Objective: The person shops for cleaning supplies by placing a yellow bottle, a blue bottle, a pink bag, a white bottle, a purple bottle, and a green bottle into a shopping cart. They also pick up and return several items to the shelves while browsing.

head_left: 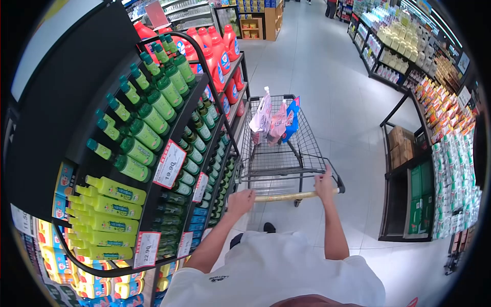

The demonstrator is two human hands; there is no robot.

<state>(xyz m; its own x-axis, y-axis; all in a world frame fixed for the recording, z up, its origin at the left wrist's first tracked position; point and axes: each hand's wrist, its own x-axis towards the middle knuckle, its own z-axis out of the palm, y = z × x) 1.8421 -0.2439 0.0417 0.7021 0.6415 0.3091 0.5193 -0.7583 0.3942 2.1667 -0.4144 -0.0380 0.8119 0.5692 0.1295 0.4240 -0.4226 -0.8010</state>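
Note:
A wire shopping cart (307, 153) stands in front of me, its yellowish handle bar (286, 196) running crosswise. My left hand (241, 201) is closed round the left end of the bar. My right hand (324, 185) is wrapped round it near the right end, one finger pointing forward. In the cart's far part lie a white plastic bag (261, 118), a pinkish bag (279, 123) and a blue package (291, 120).
A shelf of green bottles (148, 120) with price tags (170, 163) rises close on the left, red detergent bottles (220, 53) beyond it. Display racks (409, 192) stand on the right. The tiled floor (322, 66) stretches ahead; a distant person (331, 9) stands at the top.

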